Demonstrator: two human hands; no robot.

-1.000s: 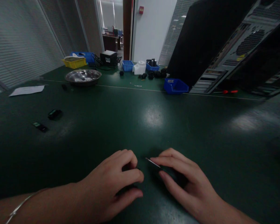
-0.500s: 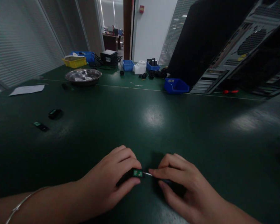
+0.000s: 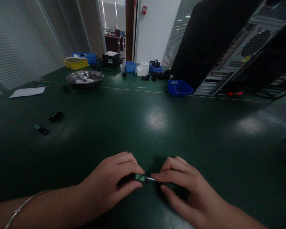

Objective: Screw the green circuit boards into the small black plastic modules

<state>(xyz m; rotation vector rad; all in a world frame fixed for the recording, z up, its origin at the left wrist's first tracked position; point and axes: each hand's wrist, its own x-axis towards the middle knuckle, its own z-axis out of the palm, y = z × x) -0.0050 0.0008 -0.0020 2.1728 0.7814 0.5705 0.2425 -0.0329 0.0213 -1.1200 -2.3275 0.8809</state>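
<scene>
While our left hand [image 3: 109,187] pinches a small black part with a green circuit board [image 3: 139,177] between thumb and forefinger at six o'clock on the green table [image 3: 157,127], our right hand [image 3: 181,187] pinches a thin metal tool [image 3: 150,179], its tip touching the board's end. We judge the work midway: tool at the part, the part not opened. Two more small dark parts [image 3: 49,122] lie apart at nine o'clock, seemingly untouched; a steel bowl [image 3: 85,77] sits at eleven.
</scene>
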